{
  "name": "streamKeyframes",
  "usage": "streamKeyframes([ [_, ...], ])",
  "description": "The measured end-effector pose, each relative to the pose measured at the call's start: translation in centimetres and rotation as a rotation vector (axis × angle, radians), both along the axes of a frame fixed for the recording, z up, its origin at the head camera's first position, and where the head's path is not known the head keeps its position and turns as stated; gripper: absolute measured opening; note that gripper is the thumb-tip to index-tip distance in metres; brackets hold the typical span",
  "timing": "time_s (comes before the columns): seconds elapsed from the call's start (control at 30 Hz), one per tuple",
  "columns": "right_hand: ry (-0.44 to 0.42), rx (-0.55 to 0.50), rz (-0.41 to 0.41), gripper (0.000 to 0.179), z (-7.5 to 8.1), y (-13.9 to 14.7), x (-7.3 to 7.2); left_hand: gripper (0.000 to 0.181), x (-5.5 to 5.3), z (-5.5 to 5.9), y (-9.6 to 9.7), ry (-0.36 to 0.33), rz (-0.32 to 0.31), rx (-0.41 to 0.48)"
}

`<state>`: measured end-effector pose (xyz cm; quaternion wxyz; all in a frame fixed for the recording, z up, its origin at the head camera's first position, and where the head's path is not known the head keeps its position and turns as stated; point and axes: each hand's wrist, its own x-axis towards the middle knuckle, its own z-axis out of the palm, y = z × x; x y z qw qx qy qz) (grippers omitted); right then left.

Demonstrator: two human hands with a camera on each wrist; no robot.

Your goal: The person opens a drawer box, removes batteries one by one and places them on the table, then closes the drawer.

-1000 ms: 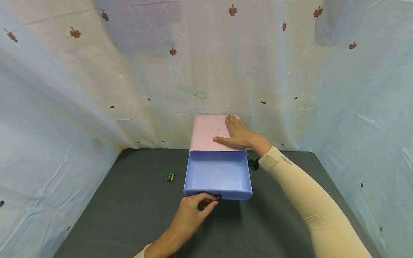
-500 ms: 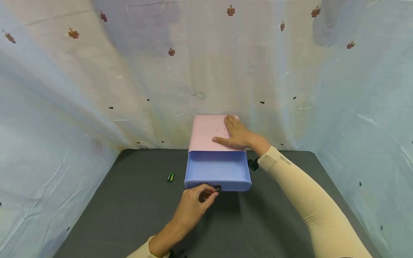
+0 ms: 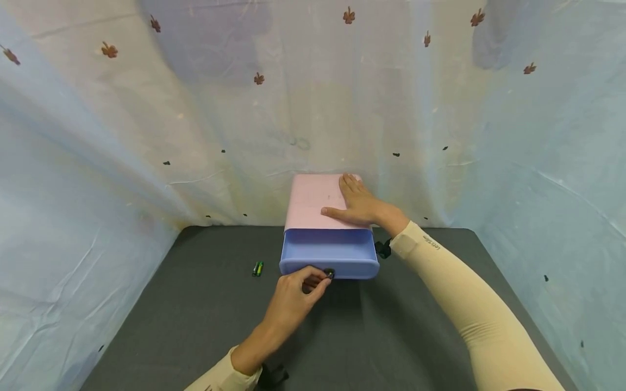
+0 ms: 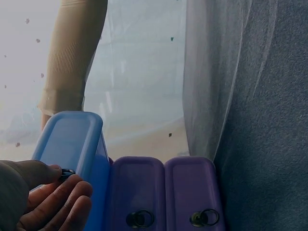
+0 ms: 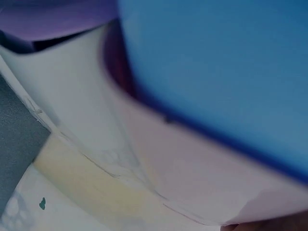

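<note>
A pink drawer cabinet (image 3: pixel 313 201) stands at the back of the table, its top blue drawer (image 3: pixel 298 266) pulled partway out. My left hand (image 3: pixel 290 296) pinches the small dark ring pull (image 3: pixel 330 273) on the drawer front between thumb and fingers. The left wrist view shows the same pinch, with the ring pull (image 4: pixel 67 173) partly covered by the fingertips. Flat on the cabinet top lies my right hand (image 3: pixel 359 203), fingers spread. In the right wrist view the drawer's blue side (image 5: pixel 221 72) juts out of the pink housing (image 5: pixel 192 159).
Two small green batteries (image 3: pixel 257 269) lie on the dark grey table (image 3: pixel 195 315), left of the cabinet. Two purple drawers (image 4: pixel 137 187) with ring pulls sit shut under the blue one. A pale patterned curtain (image 3: pixel 313 98) hangs close behind.
The blue drawer has slid further into the pink cabinet, away from me, and my left hand has moved forward with its ring pull. My right hand has stayed on the cabinet top.
</note>
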<state>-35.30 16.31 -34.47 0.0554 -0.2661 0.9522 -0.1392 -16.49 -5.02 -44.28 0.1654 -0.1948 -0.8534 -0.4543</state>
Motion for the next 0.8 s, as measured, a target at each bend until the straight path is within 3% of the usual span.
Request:
streamKeyframes([
  [0.8,-0.006,0.007,-0.006,0.116,0.2,-0.2,0.2,0.008,-3.6,0.0,0.3,0.019,0.028,0.009],
])
